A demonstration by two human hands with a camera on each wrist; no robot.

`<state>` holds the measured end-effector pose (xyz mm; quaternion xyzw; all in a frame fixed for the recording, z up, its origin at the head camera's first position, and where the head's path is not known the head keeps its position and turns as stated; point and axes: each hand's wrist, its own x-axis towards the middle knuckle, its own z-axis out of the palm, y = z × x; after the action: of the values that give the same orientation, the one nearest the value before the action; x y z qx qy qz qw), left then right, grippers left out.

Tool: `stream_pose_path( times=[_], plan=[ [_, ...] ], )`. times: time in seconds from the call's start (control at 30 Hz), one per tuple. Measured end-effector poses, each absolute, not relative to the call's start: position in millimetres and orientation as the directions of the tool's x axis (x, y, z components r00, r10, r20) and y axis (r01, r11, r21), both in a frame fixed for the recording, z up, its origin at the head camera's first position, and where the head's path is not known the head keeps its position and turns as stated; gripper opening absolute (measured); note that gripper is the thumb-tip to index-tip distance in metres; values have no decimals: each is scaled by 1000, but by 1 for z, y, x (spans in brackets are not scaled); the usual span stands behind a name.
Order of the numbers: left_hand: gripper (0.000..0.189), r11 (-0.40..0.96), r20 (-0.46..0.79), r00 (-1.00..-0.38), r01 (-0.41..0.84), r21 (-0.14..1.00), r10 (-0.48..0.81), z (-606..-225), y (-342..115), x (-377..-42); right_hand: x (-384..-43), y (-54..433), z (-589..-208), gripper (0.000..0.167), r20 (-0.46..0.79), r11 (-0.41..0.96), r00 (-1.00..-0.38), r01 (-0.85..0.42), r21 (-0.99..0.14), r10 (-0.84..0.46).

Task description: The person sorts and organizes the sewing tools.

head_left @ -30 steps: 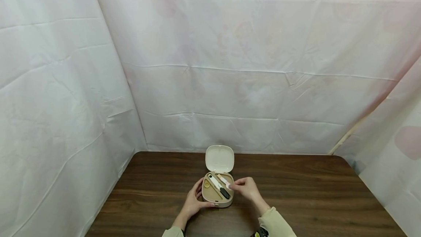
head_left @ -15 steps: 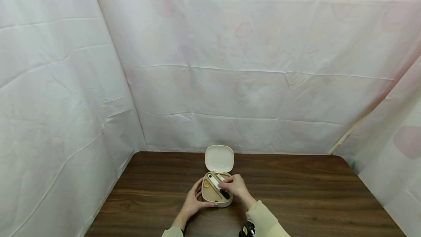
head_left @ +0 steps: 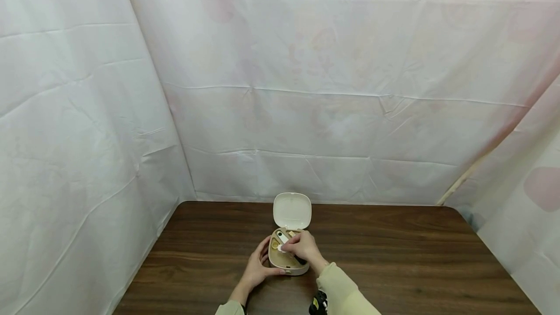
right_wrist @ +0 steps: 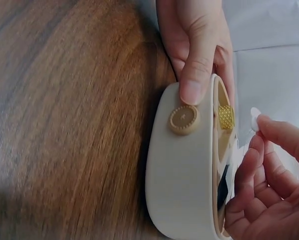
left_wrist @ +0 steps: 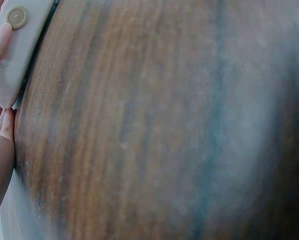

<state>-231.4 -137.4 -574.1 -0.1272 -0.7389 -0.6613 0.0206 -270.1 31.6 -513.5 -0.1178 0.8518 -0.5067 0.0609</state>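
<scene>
A small cream sewing box [head_left: 291, 271] stands on the table with its lid [head_left: 292, 210] tipped back. My left hand [head_left: 255, 270] holds its left side, and the thumb lies by the round beige button [right_wrist: 184, 120] on the front. Over the tray, my right hand [head_left: 305, 247] pinches a small white piece with a rounded end [right_wrist: 254, 119]; its kind is unclear. A gold dimpled thimble [right_wrist: 226, 117] sits in the left compartment, just beside that piece. The right hand partly covers a white tool with a black end [head_left: 283, 236] in the middle slot.
The dark wooden table [head_left: 415, 256] extends to both sides of the box. White cloth [head_left: 306, 86] hangs behind it and at both sides. A small light piece [head_left: 292, 234] lies at the back right of the tray.
My right hand has moved left across the tray with the white piece, from the right compartment to near the thimble. The left hand has stayed on the box.
</scene>
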Motion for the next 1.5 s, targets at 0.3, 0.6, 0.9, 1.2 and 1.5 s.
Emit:
stream_pose_path(
  times=[0.3,0.6,0.9,1.2,1.5],
  plan=[
    [98,89,207,-964,224,971,165,-574,-138,-232,-270,21,-518,14,37,474,-971,-148,-868,-236],
    [97,104,211,-963,230,968,165,-573,-138,-231,-267,19,-520,16,122,564,-970,-222,-796,-210],
    [97,103,197,-967,216,971,163,-573,-137,-230,-265,19,-521,15,128,595,-970,-227,-771,-205],
    [100,108,174,-972,191,976,156,-573,-140,-229,-264,22,-516,8,149,540,-953,-273,-796,-262],
    [100,106,168,-974,185,977,155,-572,-141,-229,-273,32,-500,8,135,484,-943,-275,-830,-304]
  ],
)
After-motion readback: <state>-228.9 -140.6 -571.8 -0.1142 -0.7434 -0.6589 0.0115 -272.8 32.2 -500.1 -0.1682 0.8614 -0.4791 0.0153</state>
